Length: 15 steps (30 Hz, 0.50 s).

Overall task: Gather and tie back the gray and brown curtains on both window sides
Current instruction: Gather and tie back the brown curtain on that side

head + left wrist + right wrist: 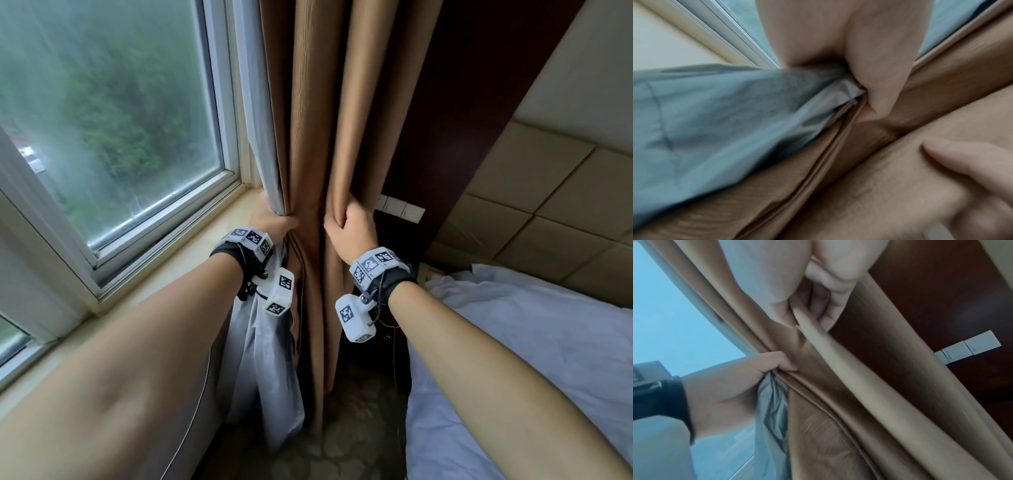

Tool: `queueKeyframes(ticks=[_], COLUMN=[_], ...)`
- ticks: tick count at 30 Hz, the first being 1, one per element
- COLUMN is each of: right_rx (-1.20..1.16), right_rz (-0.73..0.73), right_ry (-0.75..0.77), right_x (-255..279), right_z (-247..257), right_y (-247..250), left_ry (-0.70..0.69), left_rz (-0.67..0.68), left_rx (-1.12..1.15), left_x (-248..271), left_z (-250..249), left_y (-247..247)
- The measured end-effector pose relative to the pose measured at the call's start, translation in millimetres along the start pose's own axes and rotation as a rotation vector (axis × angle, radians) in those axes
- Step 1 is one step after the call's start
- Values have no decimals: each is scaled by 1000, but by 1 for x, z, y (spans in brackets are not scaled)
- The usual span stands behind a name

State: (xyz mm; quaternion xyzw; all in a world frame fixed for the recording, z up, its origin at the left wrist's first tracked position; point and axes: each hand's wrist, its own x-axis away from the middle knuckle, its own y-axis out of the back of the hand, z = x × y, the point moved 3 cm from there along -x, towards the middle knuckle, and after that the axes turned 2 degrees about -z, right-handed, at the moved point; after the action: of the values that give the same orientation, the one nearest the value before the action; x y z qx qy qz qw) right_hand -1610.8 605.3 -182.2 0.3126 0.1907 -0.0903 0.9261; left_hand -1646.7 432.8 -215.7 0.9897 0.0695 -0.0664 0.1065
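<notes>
- squeezing the gray curtain (260, 144) and the edge of the brown curtain (308, 120), the left hand (272, 219) is curling tight.
- the right hand (349, 228) is pinching a brown fold just beside it.
- nothing is looking tied yet; no tie is showing.

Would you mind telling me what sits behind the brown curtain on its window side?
Behind the brown curtain, a gray curtain hangs against the window frame, gathered with it in the left hand. Whatever lies further behind the folds is covered.
</notes>
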Motion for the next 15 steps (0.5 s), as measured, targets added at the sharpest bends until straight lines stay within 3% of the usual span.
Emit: queueKeyframes(ticks=[5, 9, 13, 15], right_rx=[120, 229, 165, 55], right_rz=[266, 449, 559, 515], right_ry=[-36, -34, -127, -167], right_x=[-12, -15, -17, -19], right_z=[8, 16, 19, 14], right_y=[-31, -44, -52, -54], left_ry=[-47, -98, -141, -111], left_rz=[103, 263, 129, 32], left_rx=[-28, 48, 57, 37], left_x=[-8, -13, -16, -19], left_z=[2, 3, 7, 11], left_y=[5, 4, 5, 8])
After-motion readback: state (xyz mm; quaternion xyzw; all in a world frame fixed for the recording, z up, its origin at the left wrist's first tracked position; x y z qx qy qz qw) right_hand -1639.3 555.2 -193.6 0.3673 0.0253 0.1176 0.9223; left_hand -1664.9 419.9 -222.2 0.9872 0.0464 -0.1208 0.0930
